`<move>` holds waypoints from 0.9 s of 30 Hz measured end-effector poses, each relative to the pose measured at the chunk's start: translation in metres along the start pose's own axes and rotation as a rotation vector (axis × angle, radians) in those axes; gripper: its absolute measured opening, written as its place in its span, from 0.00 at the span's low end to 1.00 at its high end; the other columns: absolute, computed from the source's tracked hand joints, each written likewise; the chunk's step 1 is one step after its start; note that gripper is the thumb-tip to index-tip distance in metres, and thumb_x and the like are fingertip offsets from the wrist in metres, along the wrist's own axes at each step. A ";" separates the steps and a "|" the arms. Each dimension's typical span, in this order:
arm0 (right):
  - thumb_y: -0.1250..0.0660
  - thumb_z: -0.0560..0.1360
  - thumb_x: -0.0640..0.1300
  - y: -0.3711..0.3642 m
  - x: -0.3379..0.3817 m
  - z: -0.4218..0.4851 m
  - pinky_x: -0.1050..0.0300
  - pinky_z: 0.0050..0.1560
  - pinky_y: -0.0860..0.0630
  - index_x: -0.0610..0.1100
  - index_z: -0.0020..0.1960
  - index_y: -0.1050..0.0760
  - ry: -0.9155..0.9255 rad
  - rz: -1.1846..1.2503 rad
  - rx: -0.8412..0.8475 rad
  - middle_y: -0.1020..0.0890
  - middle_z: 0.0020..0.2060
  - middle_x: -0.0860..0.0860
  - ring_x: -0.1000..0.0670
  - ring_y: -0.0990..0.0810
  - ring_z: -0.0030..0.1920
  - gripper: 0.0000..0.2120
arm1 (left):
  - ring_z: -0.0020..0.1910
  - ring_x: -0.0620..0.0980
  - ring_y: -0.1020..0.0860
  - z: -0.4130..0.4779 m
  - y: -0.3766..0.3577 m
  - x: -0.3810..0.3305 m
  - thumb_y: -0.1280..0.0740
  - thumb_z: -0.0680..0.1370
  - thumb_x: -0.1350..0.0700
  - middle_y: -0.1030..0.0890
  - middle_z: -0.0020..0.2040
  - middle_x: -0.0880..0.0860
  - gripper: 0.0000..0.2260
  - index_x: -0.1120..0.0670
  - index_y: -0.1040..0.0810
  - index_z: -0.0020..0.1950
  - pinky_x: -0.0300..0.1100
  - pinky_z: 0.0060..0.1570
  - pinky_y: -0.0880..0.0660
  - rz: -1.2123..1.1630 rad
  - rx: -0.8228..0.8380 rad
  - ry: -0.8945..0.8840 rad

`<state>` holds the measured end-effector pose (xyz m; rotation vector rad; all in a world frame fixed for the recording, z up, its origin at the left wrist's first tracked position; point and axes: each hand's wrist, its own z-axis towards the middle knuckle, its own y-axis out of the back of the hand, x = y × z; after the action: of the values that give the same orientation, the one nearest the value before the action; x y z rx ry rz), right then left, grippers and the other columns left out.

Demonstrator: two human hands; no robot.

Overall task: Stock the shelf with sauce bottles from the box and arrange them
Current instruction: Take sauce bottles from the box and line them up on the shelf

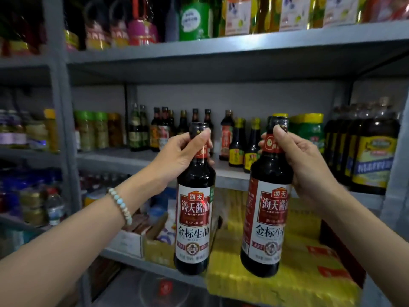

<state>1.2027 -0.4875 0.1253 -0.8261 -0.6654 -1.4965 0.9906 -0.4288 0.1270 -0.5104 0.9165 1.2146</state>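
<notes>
left bottle [194,209]: i see my left hand [177,157] wrapped round its neck, upright before the shelf [124,161]
right bottle [266,209]: my right hand [303,165] grips its neck, slightly tilted
shelf: smaller dark bottles [235,145] behind

Green-lidded jars [93,129], yellow packs [294,269]

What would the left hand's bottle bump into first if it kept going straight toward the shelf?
Probably the dark sauce bottles at the back of the middle shelf. The left hand holds its soy sauce bottle by the neck in front of them; the shelf space nearer looks free, though depth is unclear.
</notes>
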 end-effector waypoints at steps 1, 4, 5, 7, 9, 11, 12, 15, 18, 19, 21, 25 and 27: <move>0.34 0.69 0.56 -0.008 0.001 0.009 0.63 0.38 0.20 0.42 0.47 0.20 0.006 0.005 0.009 0.15 0.36 0.52 0.55 0.17 0.37 0.17 | 0.34 0.49 0.18 0.004 0.011 -0.003 0.36 0.71 0.42 0.18 0.33 0.52 0.15 0.54 0.23 0.41 0.38 0.36 0.22 0.020 0.003 -0.003; 0.34 0.70 0.55 -0.027 -0.002 0.039 0.61 0.40 0.21 0.42 0.46 0.20 0.020 0.019 0.015 0.16 0.36 0.50 0.54 0.18 0.37 0.17 | 0.36 0.51 0.18 0.023 0.041 -0.005 0.37 0.72 0.42 0.18 0.34 0.55 0.16 0.54 0.23 0.41 0.41 0.41 0.21 0.051 -0.013 -0.016; 0.34 0.70 0.55 -0.032 -0.004 0.050 0.60 0.41 0.21 0.43 0.45 0.20 0.021 0.021 0.013 0.16 0.36 0.50 0.54 0.18 0.37 0.16 | 0.36 0.51 0.19 0.031 0.049 -0.004 0.37 0.72 0.41 0.18 0.33 0.54 0.16 0.54 0.23 0.41 0.42 0.42 0.21 0.055 -0.025 -0.020; 0.34 0.70 0.55 -0.041 -0.010 0.072 0.56 0.43 0.20 0.45 0.44 0.19 0.028 0.028 0.013 0.15 0.36 0.50 0.53 0.17 0.38 0.14 | 0.35 0.50 0.19 0.046 0.063 -0.003 0.37 0.72 0.41 0.18 0.33 0.54 0.16 0.54 0.23 0.42 0.42 0.42 0.20 0.052 -0.044 -0.024; 0.34 0.73 0.54 -0.048 -0.017 0.094 0.53 0.46 0.21 0.45 0.44 0.19 0.046 0.034 0.024 0.15 0.37 0.49 0.52 0.17 0.39 0.13 | 0.36 0.51 0.18 0.062 0.073 -0.001 0.36 0.71 0.40 0.18 0.34 0.53 0.16 0.53 0.22 0.42 0.44 0.43 0.20 0.044 -0.059 -0.025; 0.34 0.74 0.53 -0.056 -0.021 0.114 0.52 0.48 0.21 0.45 0.46 0.19 0.054 0.030 0.037 0.15 0.39 0.49 0.50 0.17 0.41 0.12 | 0.35 0.49 0.18 0.078 0.081 0.001 0.35 0.71 0.40 0.19 0.34 0.53 0.16 0.53 0.22 0.43 0.41 0.40 0.20 0.045 -0.082 -0.031; 0.34 0.75 0.53 -0.060 -0.023 0.124 0.51 0.48 0.21 0.45 0.46 0.19 0.058 0.030 0.043 0.15 0.39 0.48 0.49 0.16 0.41 0.12 | 0.35 0.48 0.18 0.087 0.086 0.002 0.36 0.72 0.41 0.19 0.34 0.53 0.16 0.54 0.22 0.43 0.39 0.37 0.21 0.045 -0.090 -0.042; 0.34 0.75 0.53 -0.071 -0.028 0.155 0.51 0.47 0.21 0.45 0.45 0.19 0.067 0.027 0.044 0.16 0.39 0.46 0.48 0.17 0.40 0.12 | 0.36 0.48 0.18 0.116 0.101 0.006 0.37 0.74 0.42 0.19 0.35 0.53 0.15 0.53 0.22 0.43 0.37 0.37 0.22 0.039 -0.105 -0.068; 0.34 0.75 0.54 -0.083 -0.034 0.186 0.58 0.42 0.21 0.44 0.45 0.20 0.095 -0.016 0.017 0.17 0.37 0.50 0.52 0.18 0.37 0.13 | 0.37 0.49 0.18 0.146 0.122 0.013 0.37 0.73 0.40 0.18 0.35 0.52 0.16 0.52 0.23 0.44 0.38 0.37 0.22 0.032 -0.090 -0.083; 0.35 0.75 0.54 -0.088 -0.037 0.195 0.59 0.41 0.21 0.44 0.46 0.20 0.104 -0.034 0.011 0.17 0.37 0.50 0.53 0.18 0.37 0.13 | 0.37 0.49 0.18 0.157 0.129 0.017 0.36 0.73 0.39 0.18 0.36 0.53 0.16 0.52 0.23 0.44 0.38 0.36 0.22 0.025 -0.082 -0.090; 0.35 0.75 0.54 -0.098 -0.043 0.214 0.60 0.40 0.22 0.44 0.46 0.20 0.123 -0.071 0.000 0.18 0.37 0.49 0.53 0.19 0.36 0.13 | 0.36 0.49 0.18 0.178 0.146 0.023 0.36 0.72 0.38 0.17 0.36 0.52 0.17 0.52 0.24 0.45 0.37 0.35 0.22 0.017 -0.058 -0.102; 0.34 0.75 0.54 -0.121 -0.060 0.251 0.58 0.42 0.22 0.43 0.46 0.20 0.157 -0.110 -0.057 0.17 0.39 0.48 0.53 0.19 0.37 0.14 | 0.37 0.48 0.17 0.222 0.179 0.045 0.37 0.73 0.38 0.18 0.38 0.53 0.17 0.52 0.24 0.46 0.38 0.38 0.22 0.032 -0.010 -0.120; 0.34 0.75 0.54 -0.132 -0.069 0.268 0.59 0.41 0.22 0.42 0.47 0.20 0.153 -0.106 -0.099 0.18 0.39 0.48 0.52 0.20 0.38 0.15 | 0.37 0.48 0.17 0.244 0.195 0.057 0.37 0.72 0.37 0.18 0.39 0.54 0.18 0.52 0.24 0.45 0.38 0.38 0.23 0.038 0.025 -0.129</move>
<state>1.1023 -0.2181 0.2322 -0.7515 -0.5310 -1.6820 0.8894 -0.1506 0.2414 -0.3909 0.8335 1.2542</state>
